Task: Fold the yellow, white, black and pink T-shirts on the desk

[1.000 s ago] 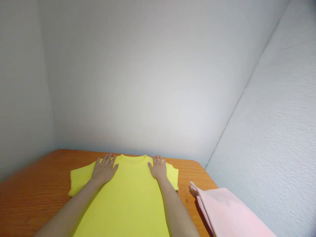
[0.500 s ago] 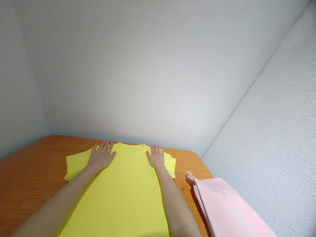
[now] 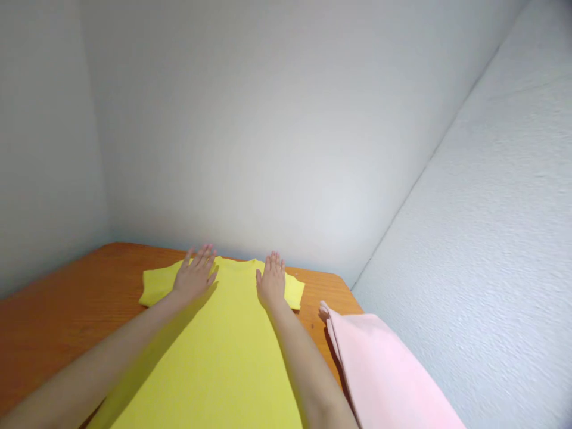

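Observation:
A yellow T-shirt (image 3: 223, 345) lies spread out on the wooden table, its neckline toward the back wall and its short sleeves out to both sides. Over its left shoulder is my left hand (image 3: 195, 277), palm down with the fingers apart; a shadow beneath suggests it is slightly raised off the cloth. My right hand (image 3: 271, 281) is at the right shoulder, flat and stretched out, holding nothing; whether it touches the fabric I cannot tell. The shirt's lower end runs out of view at the bottom.
A folded pink cloth (image 3: 384, 369) lies at the right side of the wooden table (image 3: 89, 298). Behind the table's far edge rises a plain pale wall (image 3: 268, 131), and a textured wall (image 3: 491, 238) closes off the right.
The view has shifted a little. Both hands have gone from resting on the shirt's shoulders to a slightly higher pose, the left one visibly lifted with a shadow under it.

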`<state>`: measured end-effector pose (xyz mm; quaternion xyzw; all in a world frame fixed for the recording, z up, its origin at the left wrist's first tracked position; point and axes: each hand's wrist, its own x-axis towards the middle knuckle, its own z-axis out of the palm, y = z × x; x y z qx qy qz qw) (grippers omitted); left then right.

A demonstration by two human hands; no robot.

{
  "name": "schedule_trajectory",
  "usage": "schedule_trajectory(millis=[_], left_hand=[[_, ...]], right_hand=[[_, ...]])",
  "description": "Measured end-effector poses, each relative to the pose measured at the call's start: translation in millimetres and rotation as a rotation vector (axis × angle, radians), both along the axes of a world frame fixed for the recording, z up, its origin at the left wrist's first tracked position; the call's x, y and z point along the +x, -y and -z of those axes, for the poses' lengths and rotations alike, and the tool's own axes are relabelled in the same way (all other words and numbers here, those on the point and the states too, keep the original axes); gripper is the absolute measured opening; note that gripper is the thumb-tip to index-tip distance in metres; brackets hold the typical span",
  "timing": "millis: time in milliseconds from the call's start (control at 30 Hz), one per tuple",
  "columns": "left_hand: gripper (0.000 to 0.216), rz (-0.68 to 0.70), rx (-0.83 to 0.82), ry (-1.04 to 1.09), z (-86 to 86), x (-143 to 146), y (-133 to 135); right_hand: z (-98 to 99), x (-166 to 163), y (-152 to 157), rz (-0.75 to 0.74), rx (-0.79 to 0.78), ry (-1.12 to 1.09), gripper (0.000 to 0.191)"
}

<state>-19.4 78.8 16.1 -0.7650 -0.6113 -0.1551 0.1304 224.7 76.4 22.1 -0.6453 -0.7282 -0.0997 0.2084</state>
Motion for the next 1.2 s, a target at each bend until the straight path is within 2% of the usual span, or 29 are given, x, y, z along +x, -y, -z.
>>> schedule_trajectory(millis=[100,167,333,433,567,700,967,1100,1200], left_hand=[[0.07,-0.022,-0.064,0.028,-2.2,11,48],[0.072,-0.003,-0.125,0.042,3.7,15,86],[0.074,0.036,-0.276,0.012,30.6,10,181],[0.076,-0.027,-0.342,-0.007,41.8,3,214],[0.075,-0.092,-0.316,-0.016,44.5,-1,227],[0.076,-0.08,-0.29,-0.016,47.6,-2,223],[0.079,-0.067,-0.26,0.02,64.1,-8,216],[0.08,-0.06,-0.278,0.028,59.5,-8,214],[0.076,-0.069,-0.272,0.046,55.6,-15,223]], right_hand=[[-12.2,-11,54,0.013,-0.068,-0.088,0.069],[-10.8,-15,97,-0.021,-0.162,-0.122,0.072],[17.9,-11,200,-0.104,-0.354,-0.136,0.08],[31.2,-4,235,-0.108,-0.406,-0.106,0.083],[30.6,0,245,-0.107,-0.416,-0.089,0.081],[26.7,2,243,-0.116,-0.42,-0.095,0.082],[31.6,4,243,-0.132,-0.41,-0.101,0.085],[22.5,4,246,-0.14,-0.395,-0.129,0.08],[12.6,11,266,-0.148,-0.34,-0.167,0.074]])
